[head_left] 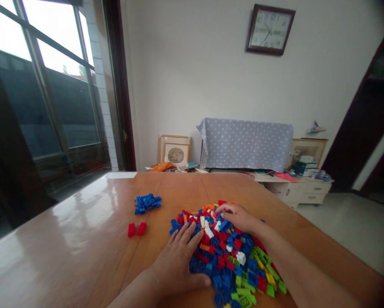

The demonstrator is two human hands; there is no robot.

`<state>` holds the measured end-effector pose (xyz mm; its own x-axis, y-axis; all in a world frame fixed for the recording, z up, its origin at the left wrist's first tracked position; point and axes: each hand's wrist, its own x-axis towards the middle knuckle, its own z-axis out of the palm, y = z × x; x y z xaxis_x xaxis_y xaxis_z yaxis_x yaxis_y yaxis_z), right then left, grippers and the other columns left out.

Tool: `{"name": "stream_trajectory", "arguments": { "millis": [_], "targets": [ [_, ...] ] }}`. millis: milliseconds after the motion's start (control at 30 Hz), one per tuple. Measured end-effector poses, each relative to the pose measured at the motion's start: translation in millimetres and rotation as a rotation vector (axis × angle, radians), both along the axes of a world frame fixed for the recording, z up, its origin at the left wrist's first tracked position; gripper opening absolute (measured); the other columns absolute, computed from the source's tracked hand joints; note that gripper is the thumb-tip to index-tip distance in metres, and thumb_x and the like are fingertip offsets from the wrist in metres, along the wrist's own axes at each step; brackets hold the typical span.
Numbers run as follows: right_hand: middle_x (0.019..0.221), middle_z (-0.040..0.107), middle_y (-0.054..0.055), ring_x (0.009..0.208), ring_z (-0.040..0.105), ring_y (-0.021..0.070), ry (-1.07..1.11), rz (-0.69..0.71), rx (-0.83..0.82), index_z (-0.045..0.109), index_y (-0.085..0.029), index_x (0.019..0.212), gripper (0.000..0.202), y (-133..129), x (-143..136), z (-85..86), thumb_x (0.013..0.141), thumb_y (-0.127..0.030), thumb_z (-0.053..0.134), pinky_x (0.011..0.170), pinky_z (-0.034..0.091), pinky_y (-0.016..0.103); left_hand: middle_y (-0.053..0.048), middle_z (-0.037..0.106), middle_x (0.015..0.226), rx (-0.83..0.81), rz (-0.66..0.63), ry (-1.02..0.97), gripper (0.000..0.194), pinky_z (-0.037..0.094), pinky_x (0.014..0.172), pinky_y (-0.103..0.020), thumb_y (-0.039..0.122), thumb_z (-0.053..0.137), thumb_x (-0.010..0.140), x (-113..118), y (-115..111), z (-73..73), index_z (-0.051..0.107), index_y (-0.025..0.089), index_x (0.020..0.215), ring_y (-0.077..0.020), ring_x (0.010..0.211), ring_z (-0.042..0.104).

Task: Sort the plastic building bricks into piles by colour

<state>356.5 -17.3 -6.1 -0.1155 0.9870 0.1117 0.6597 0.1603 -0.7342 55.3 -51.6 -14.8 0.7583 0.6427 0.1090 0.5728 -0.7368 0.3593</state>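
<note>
A big heap of toy building bricks [222,248] in blue, red, white, orange, yellow and lime green lies in front of me on the wooden table [95,265]. My left hand [180,254] rests open against the heap's left side, fingers spread over its edge and thumb reaching toward the blue bricks. At the heap's far side is my right hand [236,216], its fingers apart, slightly bent and touching bricks; no brick is clearly held. Left of the heap sit a small cluster of blue bricks [147,203] and, nearer me, two red bricks [136,229].
Beyond the table's far edge a low white cabinet [302,192] stands by the wall, with a spotted cloth [246,143] draped over a wide object. A framed picture [175,152] leans there. A wall clock [270,30] hangs above; glass windows [60,85] fill the left.
</note>
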Motion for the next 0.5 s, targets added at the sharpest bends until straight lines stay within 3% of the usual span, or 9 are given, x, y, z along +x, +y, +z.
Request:
{"name": "stream_trajectory", "arguments": {
  "millis": [133, 267, 400, 500],
  "targets": [
    [0.107, 0.076, 0.004, 0.095, 0.067, 0.0225, 0.077, 0.032, 0.073, 0.067, -0.023, 0.127, 0.043, -26, -9, 16.0, 0.090, -0.040, 0.054, 0.086, 0.053, 0.035, -0.013, 0.018, 0.164, 0.005, 0.007, 0.001, 0.114, 0.020, 0.117, -0.066, 0.089, 0.055, 0.066, 1, -2, 1.0, 0.025, 0.028, 0.157, -0.0422, 0.149, 0.014],
    [0.117, 0.074, 0.005, 0.106, 0.067, 0.0252, 0.137, -0.245, 0.187, 0.066, -0.023, 0.128, 0.049, -49, 17, 16.7, 0.089, -0.052, 0.053, 0.094, 0.052, 0.037, -0.012, 0.017, 0.164, 0.015, 0.011, 0.005, 0.114, 0.018, 0.118, -0.064, 0.089, 0.055, 0.066, 1, -2, 0.0, 0.024, 0.028, 0.158, -0.0405, 0.150, 0.013],
    [0.126, 0.069, 0.010, 0.120, 0.062, 0.0282, 0.158, -0.612, 0.257, 0.069, -0.020, 0.119, 0.053, -82, 66, -4.7, 0.088, -0.059, 0.051, 0.107, 0.044, 0.042, -0.011, 0.017, 0.165, 0.029, -0.001, -0.008, 0.112, 0.018, 0.118, -0.065, 0.088, 0.055, 0.067, 1, -1, -2.9, 0.023, 0.030, 0.158, -0.0405, 0.150, 0.013],
    [0.134, 0.064, 0.014, 0.125, 0.058, 0.0308, 0.156, -0.729, 0.160, 0.061, -0.018, 0.130, 0.064, -112, 92, -30.4, 0.086, -0.065, 0.052, 0.110, 0.042, 0.044, -0.010, 0.015, 0.165, 0.036, -0.008, -0.018, 0.112, 0.018, 0.118, -0.065, 0.088, 0.055, 0.067, 3, -1, -5.0, 0.021, 0.031, 0.158, -0.0405, 0.150, 0.013]
  ]
}}
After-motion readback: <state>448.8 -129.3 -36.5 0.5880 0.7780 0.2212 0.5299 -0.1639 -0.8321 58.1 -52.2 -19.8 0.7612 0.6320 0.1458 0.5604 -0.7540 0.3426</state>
